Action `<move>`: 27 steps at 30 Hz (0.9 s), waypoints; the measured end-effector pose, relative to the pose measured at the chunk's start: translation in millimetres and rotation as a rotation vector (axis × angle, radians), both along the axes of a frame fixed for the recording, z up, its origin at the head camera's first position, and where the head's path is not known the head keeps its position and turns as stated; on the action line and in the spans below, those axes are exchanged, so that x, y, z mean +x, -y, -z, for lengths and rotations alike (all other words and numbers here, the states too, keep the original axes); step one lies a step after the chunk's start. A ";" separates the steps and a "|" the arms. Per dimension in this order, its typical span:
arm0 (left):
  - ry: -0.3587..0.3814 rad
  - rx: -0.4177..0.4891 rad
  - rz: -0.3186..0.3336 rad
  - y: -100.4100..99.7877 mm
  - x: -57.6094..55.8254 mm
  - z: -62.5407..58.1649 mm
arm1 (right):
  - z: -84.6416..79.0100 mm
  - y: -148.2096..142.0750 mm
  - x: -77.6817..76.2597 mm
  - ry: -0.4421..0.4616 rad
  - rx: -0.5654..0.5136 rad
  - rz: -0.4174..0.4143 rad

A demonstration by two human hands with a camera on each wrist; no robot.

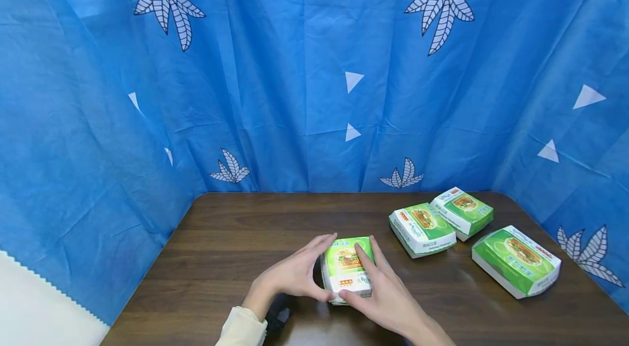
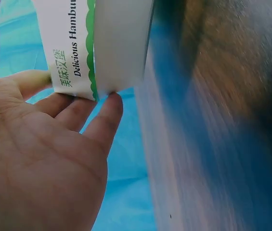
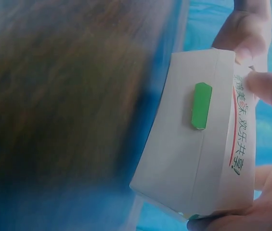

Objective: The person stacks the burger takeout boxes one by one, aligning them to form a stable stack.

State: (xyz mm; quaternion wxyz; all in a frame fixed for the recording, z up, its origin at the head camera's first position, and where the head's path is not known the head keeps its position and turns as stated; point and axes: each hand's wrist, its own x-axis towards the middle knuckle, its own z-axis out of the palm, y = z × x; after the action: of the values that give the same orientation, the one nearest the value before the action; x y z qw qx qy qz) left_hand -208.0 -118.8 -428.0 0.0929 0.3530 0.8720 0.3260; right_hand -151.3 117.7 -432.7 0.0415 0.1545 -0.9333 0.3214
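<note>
A green and white hamburger box [image 1: 349, 261] stands near the front middle of the table, its lid facing up with a burger picture on it. My left hand [image 1: 297, 270] holds its left side, thumb at the near corner and fingers towards the far one. From the right, my right hand [image 1: 388, 299] grips the same box, thumb on the near edge, fingers along the right side and top. In the left wrist view, fingertips touch the white side of the box [image 2: 121, 43]. The right wrist view shows a green tab on its pale side [image 3: 184, 154].
Three more hamburger boxes lie to the right: one [image 1: 423, 230] nearest the hands, another [image 1: 464, 212] touching or close behind it, and a third [image 1: 516, 260] by the right edge. Blue curtain [image 1: 304, 89] surrounds the dark wooden table [image 1: 221, 248]. A dark object [image 1: 278, 316] shows beneath the left wrist.
</note>
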 end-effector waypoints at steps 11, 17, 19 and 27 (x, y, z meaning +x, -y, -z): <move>0.019 0.022 -0.064 17.0 -0.7 3.3 | 2.3 8.8 -2.8 0.035 -0.013 0.012; 0.042 0.037 -0.083 21.1 -0.2 5.4 | 3.7 12.3 -4.9 0.015 -0.012 0.005; 0.047 0.041 -0.084 21.6 -0.1 6.0 | 4.2 13.5 -5.2 0.016 -0.012 0.007; 0.071 0.059 -0.104 24.0 -1.0 10.8 | 5.3 22.9 -7.3 0.035 -0.009 0.027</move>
State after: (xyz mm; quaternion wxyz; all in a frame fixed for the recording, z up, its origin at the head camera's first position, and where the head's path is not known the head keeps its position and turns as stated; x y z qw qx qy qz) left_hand -209.0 -142.8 -438.8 0.0961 0.2980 0.8754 0.3684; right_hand -158.6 94.8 -438.1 0.0300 0.1360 -0.9345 0.3277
